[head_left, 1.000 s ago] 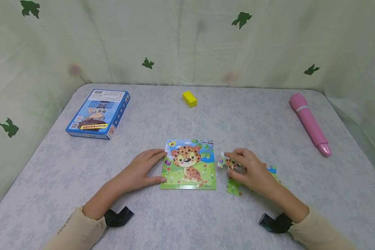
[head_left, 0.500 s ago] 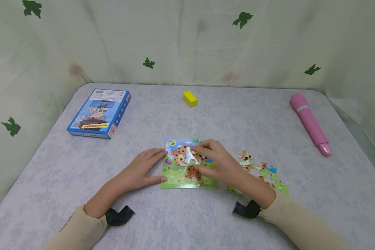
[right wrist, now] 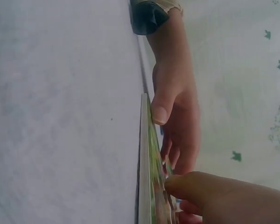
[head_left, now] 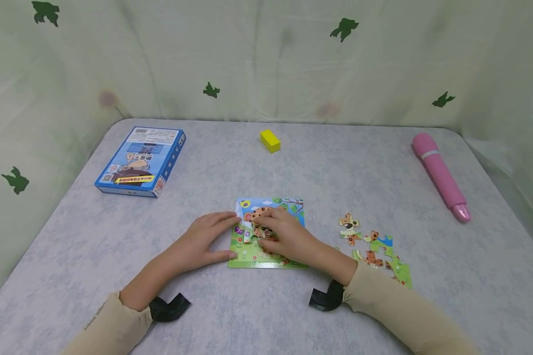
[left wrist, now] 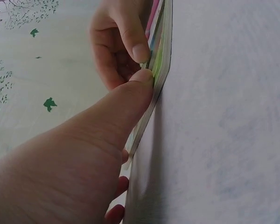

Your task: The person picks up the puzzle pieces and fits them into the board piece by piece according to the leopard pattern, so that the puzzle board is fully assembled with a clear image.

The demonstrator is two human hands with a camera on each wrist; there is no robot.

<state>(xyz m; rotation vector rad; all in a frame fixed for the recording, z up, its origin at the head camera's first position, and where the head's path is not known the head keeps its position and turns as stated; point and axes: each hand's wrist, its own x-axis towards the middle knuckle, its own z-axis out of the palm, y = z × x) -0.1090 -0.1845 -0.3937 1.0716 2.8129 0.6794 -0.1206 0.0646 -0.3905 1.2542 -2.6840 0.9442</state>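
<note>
Puzzle board, square and glossy, lies near the middle of the mottled grey table. The left hand rests, fingers loosely extended, at its 9 o'clock edge; the right hand pinches a thin jigsaw piece close over it. Loose knobbed pieces lie at its 3 o'clock, an oblong yellow block at 12, a blue box at 10 and a smooth pink rod at 2. Behind hangs creased pale cloth with dark bird shapes.

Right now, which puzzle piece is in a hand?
The puzzle piece pinched by the right hand over the leopard board; the other loose pieces in view lie on the table, to the board's right.
</note>
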